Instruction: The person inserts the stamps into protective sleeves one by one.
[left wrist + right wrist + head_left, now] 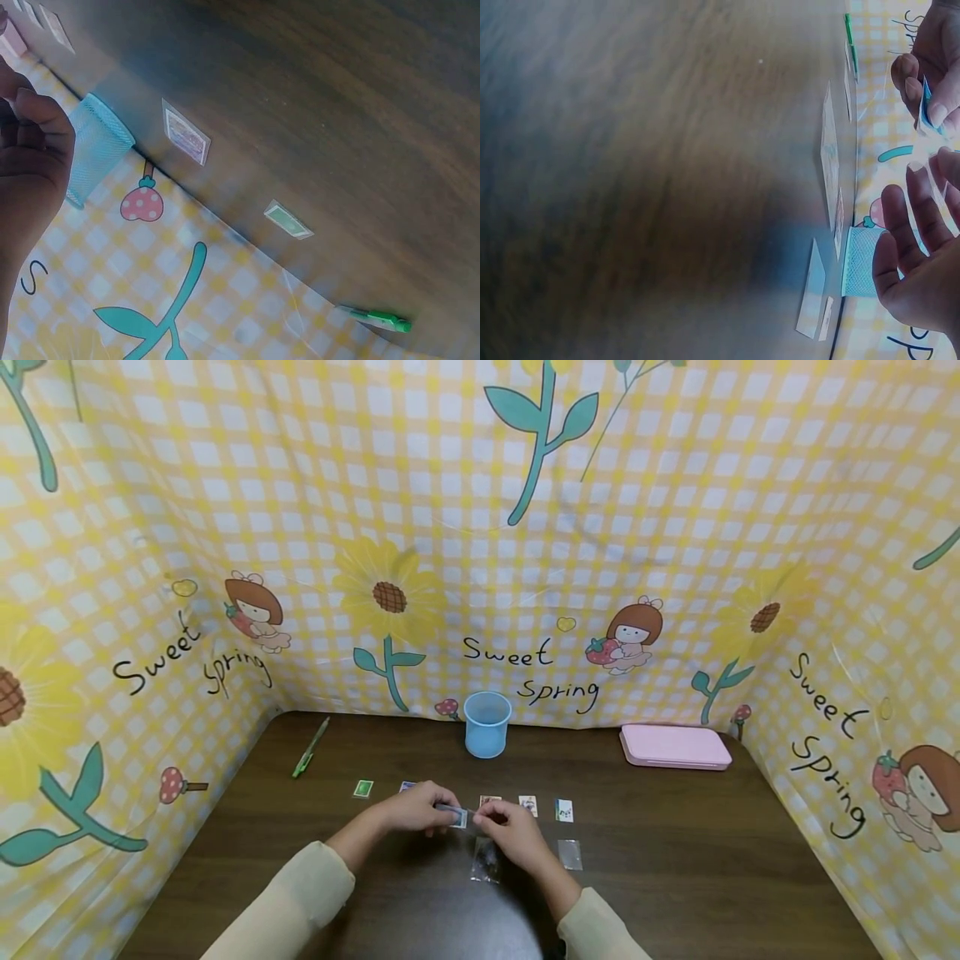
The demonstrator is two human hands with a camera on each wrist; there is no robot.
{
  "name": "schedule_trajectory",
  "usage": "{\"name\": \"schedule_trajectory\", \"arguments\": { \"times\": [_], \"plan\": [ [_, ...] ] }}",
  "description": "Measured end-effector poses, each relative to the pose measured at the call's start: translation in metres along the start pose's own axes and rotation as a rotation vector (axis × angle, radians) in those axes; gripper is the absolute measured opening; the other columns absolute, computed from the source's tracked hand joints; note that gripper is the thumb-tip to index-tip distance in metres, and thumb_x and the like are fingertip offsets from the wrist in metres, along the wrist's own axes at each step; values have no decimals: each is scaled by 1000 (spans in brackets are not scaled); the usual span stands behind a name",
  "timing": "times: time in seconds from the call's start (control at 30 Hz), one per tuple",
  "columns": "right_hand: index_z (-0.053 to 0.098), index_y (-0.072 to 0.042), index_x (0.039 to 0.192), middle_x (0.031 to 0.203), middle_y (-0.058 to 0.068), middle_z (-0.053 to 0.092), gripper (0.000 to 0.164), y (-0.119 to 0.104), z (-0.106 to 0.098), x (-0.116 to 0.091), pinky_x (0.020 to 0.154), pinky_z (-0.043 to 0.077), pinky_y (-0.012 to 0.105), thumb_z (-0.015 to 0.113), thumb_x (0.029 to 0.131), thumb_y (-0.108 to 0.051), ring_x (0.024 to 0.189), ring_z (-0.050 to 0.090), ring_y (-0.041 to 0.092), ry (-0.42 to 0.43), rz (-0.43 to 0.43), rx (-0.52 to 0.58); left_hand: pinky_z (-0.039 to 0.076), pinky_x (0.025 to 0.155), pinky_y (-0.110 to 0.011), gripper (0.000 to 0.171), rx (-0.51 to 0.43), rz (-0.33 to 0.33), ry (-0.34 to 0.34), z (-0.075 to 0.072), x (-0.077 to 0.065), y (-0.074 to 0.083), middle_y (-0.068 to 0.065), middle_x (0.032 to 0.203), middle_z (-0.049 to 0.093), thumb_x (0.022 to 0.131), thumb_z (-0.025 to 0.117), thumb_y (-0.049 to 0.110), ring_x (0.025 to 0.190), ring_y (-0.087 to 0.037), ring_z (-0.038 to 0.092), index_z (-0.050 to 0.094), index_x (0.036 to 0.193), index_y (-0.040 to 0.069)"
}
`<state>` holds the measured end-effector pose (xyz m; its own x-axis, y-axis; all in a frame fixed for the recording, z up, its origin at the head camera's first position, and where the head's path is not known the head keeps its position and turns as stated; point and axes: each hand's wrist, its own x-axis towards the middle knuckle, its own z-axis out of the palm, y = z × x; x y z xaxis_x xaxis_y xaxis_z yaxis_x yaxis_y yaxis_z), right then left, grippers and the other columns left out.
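Note:
A small blue card is held by my left hand, thumb against its face. Facing it, my right hand pinches a thin clear plastic sleeve close to the card's end, its other fingers spread. On the table under the right hand lies a clear plastic bag, and a clear sleeve lies to its right. Beyond the hands runs a row of small cards: a green card, a purple card, a reddish card, a pale card and a blue-and-white card.
Against the back curtain stands a light blue mesh cup. A pink case lies at the back right, a green pen at the back left. Checked cloth walls in the dark wooden table on three sides.

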<state>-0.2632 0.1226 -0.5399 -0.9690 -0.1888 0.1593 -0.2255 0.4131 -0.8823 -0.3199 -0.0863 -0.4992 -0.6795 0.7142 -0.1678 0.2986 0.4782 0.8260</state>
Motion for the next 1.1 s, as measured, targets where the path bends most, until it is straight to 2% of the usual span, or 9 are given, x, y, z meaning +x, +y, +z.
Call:
{"name": "schedule_trajectory", "arguments": {
  "times": [0.2,0.53,0.83,1.1],
  "plan": [
    [70,-12,89,90,-1,66,12,0,-1,0,72,45,25,67,88,-23,81,56,12,-18,5,-11,46,50,-24,9,33,-28,0,0,-1,3,-15,70,63,92,59,12,51,-13,53,67,89,8],
    [70,-12,88,88,-2,66,12,-1,-1,-1,72,45,25,66,89,-23,80,55,11,-29,-5,-15,46,50,-26,10,70,-25,-1,1,-3,4,-10,67,63,92,58,12,52,-17,55,66,87,10],
    [71,-13,90,90,-2,66,15,0,-2,-1,70,46,24,64,90,-27,78,55,10,-26,19,-32,45,50,-27,9,53,-30,-14,0,-3,8,-16,69,63,91,58,12,52,-19,55,66,86,10],
    [71,-11,90,90,-1,67,16,-1,-3,-2,69,45,23,64,90,-25,77,55,8,-38,16,-21,46,48,-27,13,48,1,-7,2,-2,6,-15,67,62,94,56,14,51,-20,55,65,85,10]
  ]
}}
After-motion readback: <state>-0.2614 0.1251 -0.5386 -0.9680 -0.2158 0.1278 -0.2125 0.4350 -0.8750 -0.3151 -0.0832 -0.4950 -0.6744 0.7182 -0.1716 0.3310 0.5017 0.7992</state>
